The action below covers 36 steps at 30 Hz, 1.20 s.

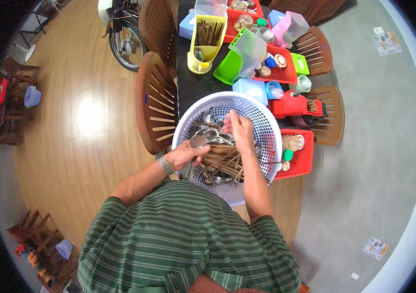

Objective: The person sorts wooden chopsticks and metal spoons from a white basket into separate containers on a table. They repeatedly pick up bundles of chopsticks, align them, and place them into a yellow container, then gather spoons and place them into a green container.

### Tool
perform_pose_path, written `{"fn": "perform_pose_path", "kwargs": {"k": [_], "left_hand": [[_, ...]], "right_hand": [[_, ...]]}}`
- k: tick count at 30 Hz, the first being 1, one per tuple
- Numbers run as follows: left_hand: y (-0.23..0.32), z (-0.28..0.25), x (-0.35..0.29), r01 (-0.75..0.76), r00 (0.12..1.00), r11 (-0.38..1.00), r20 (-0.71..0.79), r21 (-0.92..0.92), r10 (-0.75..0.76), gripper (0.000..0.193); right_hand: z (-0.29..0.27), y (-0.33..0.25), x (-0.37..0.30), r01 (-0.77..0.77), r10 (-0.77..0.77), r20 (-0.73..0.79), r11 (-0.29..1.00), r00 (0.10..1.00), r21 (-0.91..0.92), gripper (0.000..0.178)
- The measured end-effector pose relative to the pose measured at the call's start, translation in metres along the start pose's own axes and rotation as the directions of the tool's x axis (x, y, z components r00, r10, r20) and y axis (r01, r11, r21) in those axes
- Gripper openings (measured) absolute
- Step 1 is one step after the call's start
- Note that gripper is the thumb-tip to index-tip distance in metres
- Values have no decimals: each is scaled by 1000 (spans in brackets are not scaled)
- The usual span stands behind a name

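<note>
We find little free room on the dark counter (193, 85). The white basket (262, 122) fills its near end, and its wall hems in both our hands; inside, spoons (210, 134) and brown chopsticks (225, 161) cover the bottom. Beyond the basket, a bare strip of counter runs along the left edge, bounded by the yellow holder (207, 51) and green bin (237, 63). To the right, red trays (302, 163) block the way. A wooden chair (154, 105) stands just beside the basket on the left.

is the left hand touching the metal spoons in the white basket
Touching: the head view shows the left hand closed around a bunch of metal spoons over the white basket.
</note>
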<state>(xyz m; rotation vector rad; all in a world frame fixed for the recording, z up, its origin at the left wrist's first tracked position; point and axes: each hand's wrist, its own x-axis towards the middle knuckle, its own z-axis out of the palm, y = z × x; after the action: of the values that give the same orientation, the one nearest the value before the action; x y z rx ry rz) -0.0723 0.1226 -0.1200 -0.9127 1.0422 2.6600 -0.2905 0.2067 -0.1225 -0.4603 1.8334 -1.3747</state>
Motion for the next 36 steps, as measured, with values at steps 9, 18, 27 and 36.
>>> {"fn": "perform_pose_path", "kwargs": {"k": [9,18,27,36], "left_hand": [[17,-24,-35,-64,983,990,-182,-128,40,29],[4,-45,-35,-53,983,948,-183,-315,-6,37],[-3,-49,-30,-5,976,930,-205,-368,-76,37],[-4,-47,-34,-72,976,934,-216,-351,-6,33]], "right_hand": [[51,91,94,50,5,76,712,997,-700,40],[4,35,70,599,-749,47,488,661,-635,20],[21,56,28,632,-137,617,156,775,-759,21],[15,103,-3,640,-249,607,75,755,-765,57]]}}
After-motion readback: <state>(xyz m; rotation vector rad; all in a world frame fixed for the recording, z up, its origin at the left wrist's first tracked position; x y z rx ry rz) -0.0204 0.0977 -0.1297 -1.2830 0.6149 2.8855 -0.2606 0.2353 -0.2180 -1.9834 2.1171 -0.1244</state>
